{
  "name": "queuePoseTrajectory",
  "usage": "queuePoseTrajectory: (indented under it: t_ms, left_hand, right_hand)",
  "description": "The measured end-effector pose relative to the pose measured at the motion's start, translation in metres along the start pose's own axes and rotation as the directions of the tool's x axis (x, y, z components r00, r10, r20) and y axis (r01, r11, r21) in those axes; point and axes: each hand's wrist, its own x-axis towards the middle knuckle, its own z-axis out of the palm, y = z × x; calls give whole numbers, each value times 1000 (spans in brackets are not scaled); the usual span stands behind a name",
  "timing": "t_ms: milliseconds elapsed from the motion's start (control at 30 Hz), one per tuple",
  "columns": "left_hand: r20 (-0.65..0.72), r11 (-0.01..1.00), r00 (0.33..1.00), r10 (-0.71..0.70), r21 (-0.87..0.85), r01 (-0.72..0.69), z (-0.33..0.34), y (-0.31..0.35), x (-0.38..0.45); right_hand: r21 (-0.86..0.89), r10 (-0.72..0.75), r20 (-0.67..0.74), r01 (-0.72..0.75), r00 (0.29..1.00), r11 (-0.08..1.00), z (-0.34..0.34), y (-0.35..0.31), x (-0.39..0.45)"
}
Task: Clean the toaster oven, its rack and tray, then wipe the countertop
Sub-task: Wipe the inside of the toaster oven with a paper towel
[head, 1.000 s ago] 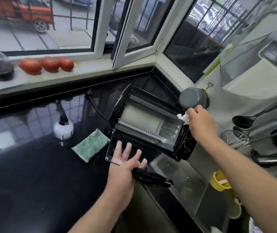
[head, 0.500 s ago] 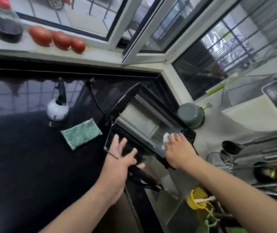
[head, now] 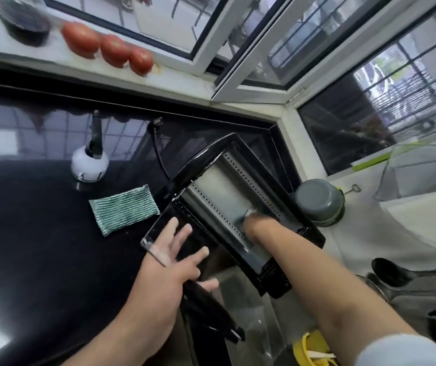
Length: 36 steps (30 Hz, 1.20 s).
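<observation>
On the black countertop (head: 26,247), toaster oven (head: 238,207) sits near the sink edge, door (head: 185,247) dropped open. Left hand (head: 174,262) lies flat on the door, fingers spread, likely bracing the oven. Right hand (head: 257,225) reaches inside with a white cloth (head: 251,213), wiping the cavity; grip too blurred to tell. Green sponge (head: 123,208) lies beside the oven, within reach.

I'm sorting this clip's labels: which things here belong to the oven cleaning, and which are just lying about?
In use:
toaster oven
its open door, left hand flat on it
white wipe, right hand inside the oven
green striped cloth
white spray bottle

Lying about:
tomatoes
grey pot
ladles
</observation>
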Motion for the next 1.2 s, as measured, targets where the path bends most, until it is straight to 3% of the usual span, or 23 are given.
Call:
queuePoseTrajectory:
  t_ms: [67, 300, 533, 667, 1033, 1200]
  left_hand:
    - [-11, 1000, 1000, 8, -3, -8, -1, 0, 1]
    - [-20, 999, 999, 38, 17, -38, -4, 1, 4]
    - [-1, 999, 1000, 28, 32, -28, 4, 3, -5]
    - [19, 999, 1000, 13, 42, -14, 7, 3, -6]
    - [16, 997, 1000, 23, 75, -25, -2, -1, -3]
    - [-25, 995, 998, 53, 92, -50, -5, -6, 2]
  right_hand:
    - [-79, 32, 0, -32, 999, 996, -3, -6, 16]
    - [-53, 32, -125, -39, 992, 998, 5, -8, -15]
    - [-317, -10, -239, -68, 971, 946, 18, 5, -118]
    - [-211, 0, -300, -66, 954, 975, 22, 12, -143]
    - [-160, -29, 48, 37, 998, 986, -5, 0, -31]
    - [-136, 30, 43, -24, 999, 990, -5, -7, 12]
